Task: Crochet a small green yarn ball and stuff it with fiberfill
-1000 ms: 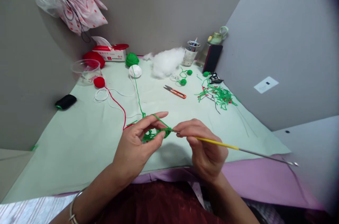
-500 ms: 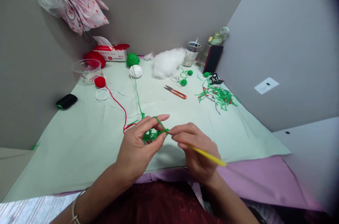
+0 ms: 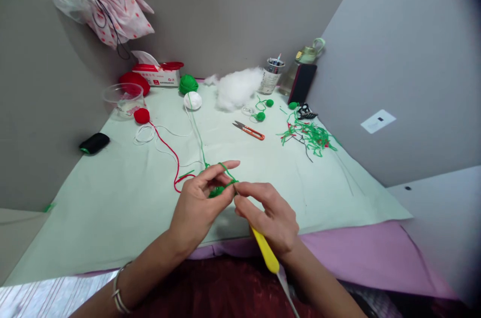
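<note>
Yellow-handled hook had swung round since the earlier frame: its handle, aimed out to the lower right before, now pointed down toward the dark red clothing. Right hand had turned with it, its fingertips closer in to those of the left

Both hands met above the near part of the table. Left hand pinched the green yarn work between thumb and fingers, a green strand looped over its raised index finger. Right hand was clamped on the hook, whose tip end reached the edge of the work; exact stitch too small to tell. Work sat mostly behind the left fingers, partly hidden

Strand ran away from the work up to the white ball, green ball just behind that. Red ball lay to the left, its yarn trailing near the left hand. Orange snips lay beyond the hands, white stuffing farther back, green clippings heaped to the right
</note>
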A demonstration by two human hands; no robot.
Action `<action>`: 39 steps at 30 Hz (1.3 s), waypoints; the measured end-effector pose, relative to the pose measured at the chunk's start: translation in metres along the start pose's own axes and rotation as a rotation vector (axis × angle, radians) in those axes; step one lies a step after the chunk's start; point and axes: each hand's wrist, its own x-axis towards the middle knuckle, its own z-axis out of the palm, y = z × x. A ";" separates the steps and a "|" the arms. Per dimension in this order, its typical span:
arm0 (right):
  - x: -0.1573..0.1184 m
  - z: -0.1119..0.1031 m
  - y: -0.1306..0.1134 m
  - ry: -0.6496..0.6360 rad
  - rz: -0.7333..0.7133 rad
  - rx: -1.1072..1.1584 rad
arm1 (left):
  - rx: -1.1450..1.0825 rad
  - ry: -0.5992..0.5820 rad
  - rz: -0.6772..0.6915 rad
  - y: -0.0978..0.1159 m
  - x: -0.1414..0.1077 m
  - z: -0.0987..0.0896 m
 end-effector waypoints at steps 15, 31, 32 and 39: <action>0.000 -0.001 -0.002 0.153 -0.166 -0.014 | -0.381 -0.133 -0.190 0.000 0.000 0.000; 0.011 0.007 -0.005 0.255 0.229 0.424 | -0.343 -0.165 -0.094 0.002 0.000 0.001; 0.009 0.010 -0.006 0.264 0.186 0.336 | -0.371 -0.130 -0.097 0.002 -0.001 0.004; 0.006 0.005 -0.005 0.283 0.089 0.178 | -0.595 -0.189 -0.327 -0.003 0.004 0.003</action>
